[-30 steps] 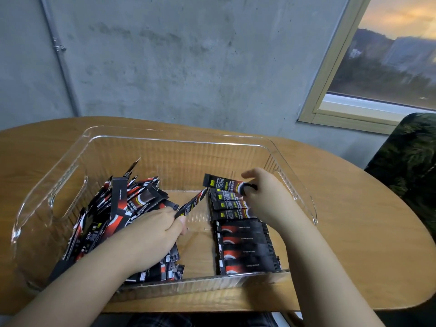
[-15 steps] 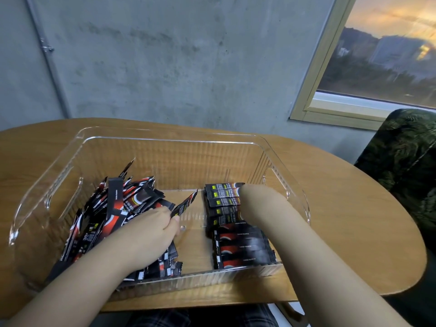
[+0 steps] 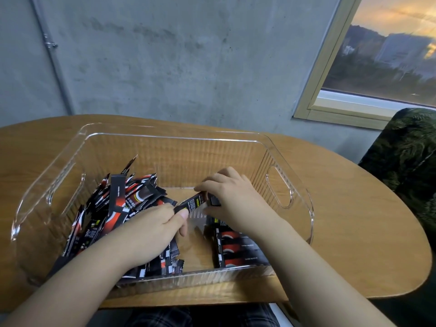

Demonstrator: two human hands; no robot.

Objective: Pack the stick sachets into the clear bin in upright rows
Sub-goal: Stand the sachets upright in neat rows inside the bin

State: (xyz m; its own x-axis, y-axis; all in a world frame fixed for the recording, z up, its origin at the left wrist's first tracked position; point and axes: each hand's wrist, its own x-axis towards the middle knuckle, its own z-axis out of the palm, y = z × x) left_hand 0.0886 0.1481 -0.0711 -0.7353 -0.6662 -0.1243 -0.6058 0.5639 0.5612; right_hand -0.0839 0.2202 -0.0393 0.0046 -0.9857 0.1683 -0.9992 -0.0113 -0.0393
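Bin: clear bin (image 3: pixel 290 147) on the wooden table (image 3: pixel 354 208), handle cut-outs in both end walls, ribbed sides.
Loose pile: jumbled stick sachets (image 3: pixel 118 208) filling the left part of the bin, lying and leaning at all angles, none in a row.
Packed row: sachets (image 3: pixel 236 246) side by side along the right part of the bin, near the front wall, partly hidden under the right forearm; whether truly upright or lying on edge, hard to tell from above.
Sachet in hand: one sachet (image 3: pixel 193 205) held over the middle of the bin floor, slanting up from lower left to upper right, between pile and row.
Left hand: left hand (image 3: pixel 151 227) pinching the lower end of that sachet between thumb and fingers, fingers curled.
Right hand: right hand (image 3: pixel 233 197) gripping the upper end of the same sachet, fingers curled over it, just above the far end of the row.
Step in hand: probably passing one sachet from left to right, ready to add to the row.
Done: one short row started on the right.
Left: most of the work, judging by the size of the pile; back half of the bin floor bare.
Surroundings: concrete wall (image 3: pixel 165 67), window (image 3: pixel 377 55) at upper right, dark patterned seat (image 3: pixel 405 156) beside the table.
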